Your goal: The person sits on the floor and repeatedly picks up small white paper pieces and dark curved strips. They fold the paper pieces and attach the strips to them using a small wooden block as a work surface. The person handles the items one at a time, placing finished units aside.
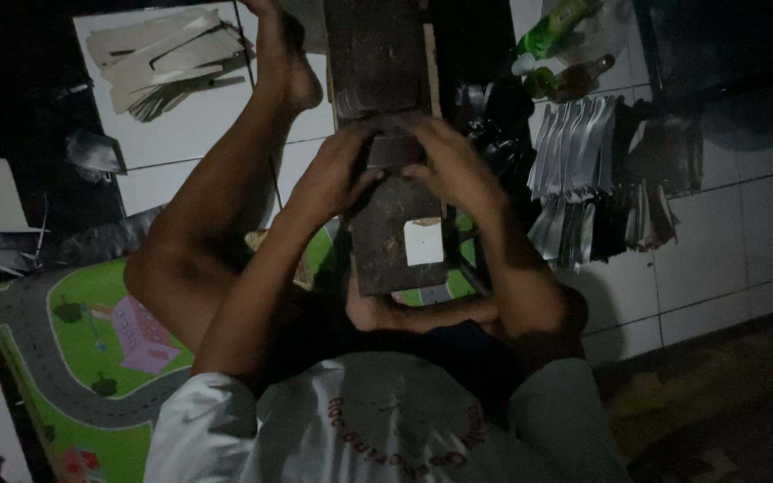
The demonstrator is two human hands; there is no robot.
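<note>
Far left first: I've got a loose pile of flat grey sheet strips (167,58) lying on the white tiled floor (726,224), and nearer me a printed play mat (91,358) in green with a grey road and a pink house.

Coming across, my bare leg (225,179) stretches out over the tiles and mat.

Now the middle: my left hand (337,174) is curled on the left edge of a small dark flat piece (395,150) that sits across a long wooden block (386,134) running away from me between my legs. My right hand (454,165) meets it from the other side. Both sets of fingers are bent and pressing in on that piece, thumbs towards the centre; in this dim light I can't tell if they're pinching it or only holding it down.

My read: the piece looks thin, light and stiff, like cut sheet, so its edges may be sharp and it could slide on the wood. I'd take it by the two short edges, pads flat. The block looks heavy and steady. A pale square tag (423,241) sits on its near end.

To the right, a fan of shiny cut strips (583,170) lies on the tiles, with green plastic bottles (556,40) beyond.
</note>
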